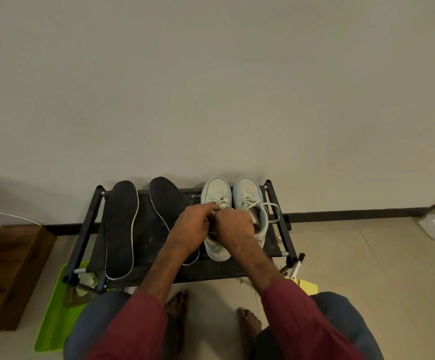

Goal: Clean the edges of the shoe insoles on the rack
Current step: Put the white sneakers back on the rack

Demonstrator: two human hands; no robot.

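Dim, warm indoor light, fairly flat. Soft shadows fall on the wall (211,87) behind the rack (84,229) and at far left. Wide-angle bend curves the skirting (354,213) near the edges. Left hand (188,227), right hand (234,224) and the laces (223,202) they pinch look soft; black insoles (121,229) lose detail.

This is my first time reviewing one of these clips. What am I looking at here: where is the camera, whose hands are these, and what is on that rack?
There is no machine here. A person works with bare hands, and the single picture comes from a wide-angle camera worn on their head, looking down. In front of them stands a low black rack. On its left side lie a dark insole and a second insole. On its right side stand a pale sneaker and a second sneaker. The left hand and right hand meet over the pale sneaker and pinch its laces. Neither insole is held. A green tray lies on the floor at the left.
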